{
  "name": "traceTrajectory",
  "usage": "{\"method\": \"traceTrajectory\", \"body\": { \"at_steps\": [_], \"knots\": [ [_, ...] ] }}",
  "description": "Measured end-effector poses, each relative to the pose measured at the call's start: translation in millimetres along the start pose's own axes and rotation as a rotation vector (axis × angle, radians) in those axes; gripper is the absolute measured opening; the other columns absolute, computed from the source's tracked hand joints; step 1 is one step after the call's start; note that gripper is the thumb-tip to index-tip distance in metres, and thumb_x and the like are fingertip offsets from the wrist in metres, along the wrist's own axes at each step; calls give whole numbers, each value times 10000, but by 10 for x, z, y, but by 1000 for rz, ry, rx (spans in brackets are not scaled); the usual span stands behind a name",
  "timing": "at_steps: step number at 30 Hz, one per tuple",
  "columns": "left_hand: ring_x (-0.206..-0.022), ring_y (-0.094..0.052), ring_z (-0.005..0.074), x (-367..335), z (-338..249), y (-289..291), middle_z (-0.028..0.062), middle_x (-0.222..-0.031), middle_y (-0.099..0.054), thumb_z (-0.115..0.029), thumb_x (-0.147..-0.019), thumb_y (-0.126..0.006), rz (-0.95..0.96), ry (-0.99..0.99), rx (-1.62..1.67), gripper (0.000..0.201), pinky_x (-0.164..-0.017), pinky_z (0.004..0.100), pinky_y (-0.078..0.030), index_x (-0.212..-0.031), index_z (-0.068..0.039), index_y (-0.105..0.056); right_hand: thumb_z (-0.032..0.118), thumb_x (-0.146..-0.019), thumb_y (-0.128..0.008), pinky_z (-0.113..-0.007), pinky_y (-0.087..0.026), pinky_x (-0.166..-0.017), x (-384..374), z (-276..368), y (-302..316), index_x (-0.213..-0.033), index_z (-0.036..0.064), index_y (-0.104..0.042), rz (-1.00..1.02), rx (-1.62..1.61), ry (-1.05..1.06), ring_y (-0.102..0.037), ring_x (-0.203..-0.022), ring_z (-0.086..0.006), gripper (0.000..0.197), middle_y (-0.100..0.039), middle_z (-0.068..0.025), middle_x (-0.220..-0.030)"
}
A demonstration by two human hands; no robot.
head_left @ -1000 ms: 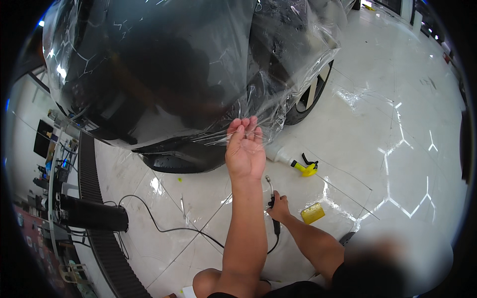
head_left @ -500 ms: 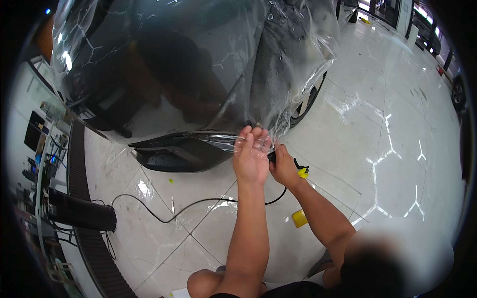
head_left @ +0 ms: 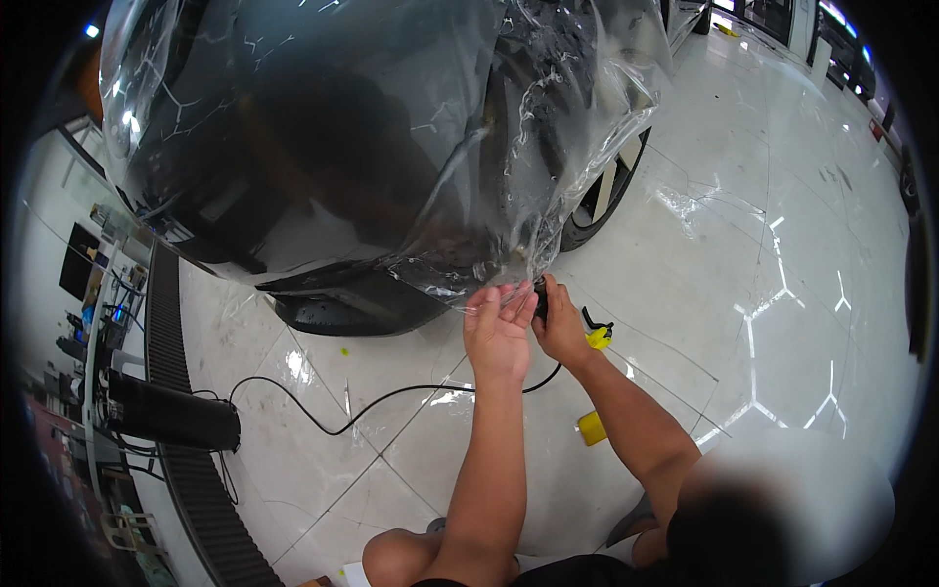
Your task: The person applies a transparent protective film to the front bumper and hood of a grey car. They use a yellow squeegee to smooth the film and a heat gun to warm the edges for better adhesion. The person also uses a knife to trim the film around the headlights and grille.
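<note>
A dark car body panel (head_left: pixel 323 147), rounded at its lower corner, fills the upper part of the view under loose, wrinkled clear film (head_left: pixel 611 108). My left hand (head_left: pixel 501 338) is palm up below the corner, its curled fingers closed on the film's lower edge. Just to its right, my right hand (head_left: pixel 560 323) is wrapped round a black handheld tool (head_left: pixel 541 296), mostly hidden by the fingers. A black cord (head_left: pixel 391 389) runs along the floor toward that hand. The tool's exact kind cannot be made out.
A wheel (head_left: pixel 587 227) shows beneath the film. Behind my right wrist are a black-and-yellow spray trigger (head_left: pixel 599 336) and a yellow piece (head_left: pixel 592 428); my forearm hides whether they join. A black cylinder (head_left: pixel 176 411) lies at left beside a dark ribbed strip (head_left: pixel 196 479). The tiled floor (head_left: pixel 724 323) is glossy.
My left hand has drawn slightly down, pulling the film's edge with it, and its fingers are more curled. The film over the corner has shifted and wrinkled. My right hand has barely moved.
</note>
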State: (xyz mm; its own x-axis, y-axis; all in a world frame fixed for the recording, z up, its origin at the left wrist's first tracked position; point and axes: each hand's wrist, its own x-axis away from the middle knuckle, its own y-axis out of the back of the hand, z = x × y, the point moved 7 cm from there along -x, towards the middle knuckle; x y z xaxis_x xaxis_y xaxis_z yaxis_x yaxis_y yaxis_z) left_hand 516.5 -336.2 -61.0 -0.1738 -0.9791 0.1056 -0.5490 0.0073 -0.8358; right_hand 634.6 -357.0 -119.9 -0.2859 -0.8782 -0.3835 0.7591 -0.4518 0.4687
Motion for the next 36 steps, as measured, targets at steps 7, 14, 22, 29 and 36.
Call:
{"method": "traceTrajectory", "body": {
  "at_steps": [7, 14, 22, 29, 36],
  "knots": [
    [-772, -638, 195, -64, -139, 212, 80, -873, -615, -69, -927, -598, -42, -105, -293, 92, -728, 336, -561, -995, -38, -544, -20, -753, -581, -484, -474, -806, 82, -11, -124, -1418, 46, -259, 93, -6, 11, -550, -956, -437, 742, -479, -227, -1101],
    [-700, -589, 145, -83, -170, 197, 52, -832, -584, -88, -927, -605, 5, -85, -491, 117, -686, 308, -537, -998, -55, -518, -18, -748, -585, -482, -472, -801, 175, -104, -175, -1407, 43, -271, 87, -4, -5, -545, -954, -438, 732, -476, -239, -1098],
    [-696, -606, 137, -9, -239, 145, 69, -815, -613, -125, -932, -619, -48, -188, -653, 152, -698, 297, -540, -983, -10, -534, -23, -745, -587, -483, -477, -778, 171, -18, -215, -1413, 41, -254, 48, -4, 13, -544, -934, -448, 749, -474, -241, -1088],
    [-976, -533, 266, 509, -503, -246, 133, -1072, -524, -166, -816, -750, -208, -1204, -1332, 350, -809, 391, -471, -1071, -24, -556, 75, -778, -635, -486, -475, -827, 264, -305, -464, -1438, 22, -222, 170, 22, -85, -551, -980, -447, 781, -488, -256, -1118],
    [-1026, -500, 255, 174, -573, -510, 80, -1087, -527, -141, -716, -731, 184, -1451, -2152, 373, -890, 425, -368, -1071, -109, -619, 171, -760, -704, -487, -428, -941, 170, -303, -255, -1251, 22, -471, 189, 360, 106, -519, -1110, -378, 563, -517, -189, -1160]
  ]
}}
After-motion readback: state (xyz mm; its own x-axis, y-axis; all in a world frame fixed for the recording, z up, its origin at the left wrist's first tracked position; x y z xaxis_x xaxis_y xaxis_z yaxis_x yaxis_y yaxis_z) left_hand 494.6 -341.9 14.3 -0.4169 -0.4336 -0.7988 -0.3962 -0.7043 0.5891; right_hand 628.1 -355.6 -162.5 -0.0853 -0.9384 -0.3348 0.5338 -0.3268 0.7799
